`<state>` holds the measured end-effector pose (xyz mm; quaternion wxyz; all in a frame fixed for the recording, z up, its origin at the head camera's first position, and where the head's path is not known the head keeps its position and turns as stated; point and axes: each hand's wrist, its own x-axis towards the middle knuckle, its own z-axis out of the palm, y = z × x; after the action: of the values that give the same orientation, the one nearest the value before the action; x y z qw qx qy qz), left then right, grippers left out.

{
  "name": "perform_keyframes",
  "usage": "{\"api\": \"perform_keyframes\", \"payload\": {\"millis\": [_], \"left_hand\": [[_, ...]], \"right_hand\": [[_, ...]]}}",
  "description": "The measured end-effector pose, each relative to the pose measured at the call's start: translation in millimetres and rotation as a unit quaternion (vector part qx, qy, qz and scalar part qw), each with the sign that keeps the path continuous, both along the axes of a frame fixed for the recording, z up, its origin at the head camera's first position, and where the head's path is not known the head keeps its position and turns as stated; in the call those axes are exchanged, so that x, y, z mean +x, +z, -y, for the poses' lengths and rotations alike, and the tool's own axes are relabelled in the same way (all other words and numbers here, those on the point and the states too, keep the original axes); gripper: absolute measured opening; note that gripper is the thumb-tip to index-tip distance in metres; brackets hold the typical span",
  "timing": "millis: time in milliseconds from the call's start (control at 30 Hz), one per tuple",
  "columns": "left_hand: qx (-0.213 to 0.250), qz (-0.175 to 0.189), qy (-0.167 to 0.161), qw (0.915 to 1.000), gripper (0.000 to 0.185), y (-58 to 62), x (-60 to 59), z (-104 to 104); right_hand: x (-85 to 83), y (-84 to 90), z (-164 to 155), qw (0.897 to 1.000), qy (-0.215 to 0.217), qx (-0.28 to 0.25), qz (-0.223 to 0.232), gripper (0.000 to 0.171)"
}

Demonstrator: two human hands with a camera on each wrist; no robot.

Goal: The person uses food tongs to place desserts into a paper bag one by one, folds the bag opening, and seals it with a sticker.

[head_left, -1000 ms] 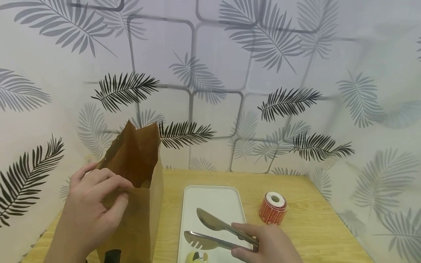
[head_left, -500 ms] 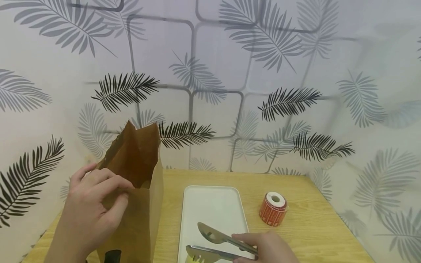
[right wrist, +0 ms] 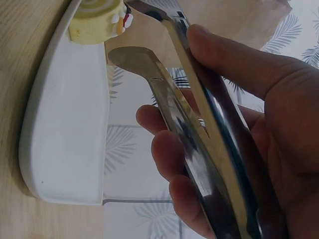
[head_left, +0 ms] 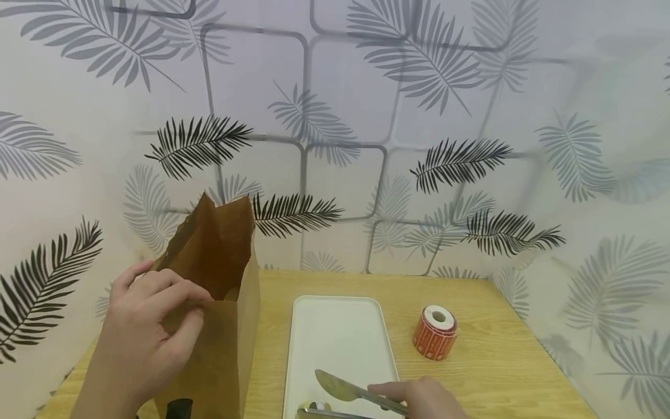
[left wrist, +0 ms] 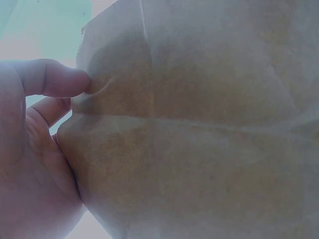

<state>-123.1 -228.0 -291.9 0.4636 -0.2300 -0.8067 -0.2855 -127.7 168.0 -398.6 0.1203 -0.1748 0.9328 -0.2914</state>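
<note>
Your left hand (head_left: 143, 329) pinches the rim of the upright paper bag (head_left: 220, 326) on the tabletop (head_left: 497, 361); your right hand (head_left: 424, 398) grips metal tongs (head_left: 345, 396) over the white tray (head_left: 337, 331), at a small cake roll (right wrist: 97, 20).

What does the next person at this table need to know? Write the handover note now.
Left hand grips the rim of the upright, open brown paper bag at the table's left.
Right hand grips metal tongs, arms apart, at the near end of the white tray.
A small yellow roll cake lies on the tray by the tong tips, not clamped.
Red label roll stands right of the tray.
Done: bag held open. Left: cake is not yet in the bag.
</note>
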Motion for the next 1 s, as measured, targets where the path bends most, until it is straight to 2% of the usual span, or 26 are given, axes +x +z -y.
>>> {"api": "perform_keyframes", "payload": {"millis": [267,533,767,1000], "left_hand": [[0.000,-0.004,-0.001,1.0000,0.026,-0.9,-0.3,0.3],[0.000,-0.001,0.000,1.0000,0.026,-0.6,-0.1,1.6],[-0.001,-0.002,0.001,1.0000,0.026,0.1,-0.1,1.6],[0.000,0.000,0.001,1.0000,0.026,0.3,-0.1,1.5]], "right_hand": [[-2.3,-10.2,0.1,1.000,0.018,0.002,0.009,0.039],[-3.3,-14.3,4.1,1.000,0.016,0.000,0.004,0.040],[-3.2,-12.0,0.7,1.000,0.011,0.008,-0.012,0.041],[0.6,-5.2,0.0,0.999,-0.018,-0.020,-0.030,0.041]]}}
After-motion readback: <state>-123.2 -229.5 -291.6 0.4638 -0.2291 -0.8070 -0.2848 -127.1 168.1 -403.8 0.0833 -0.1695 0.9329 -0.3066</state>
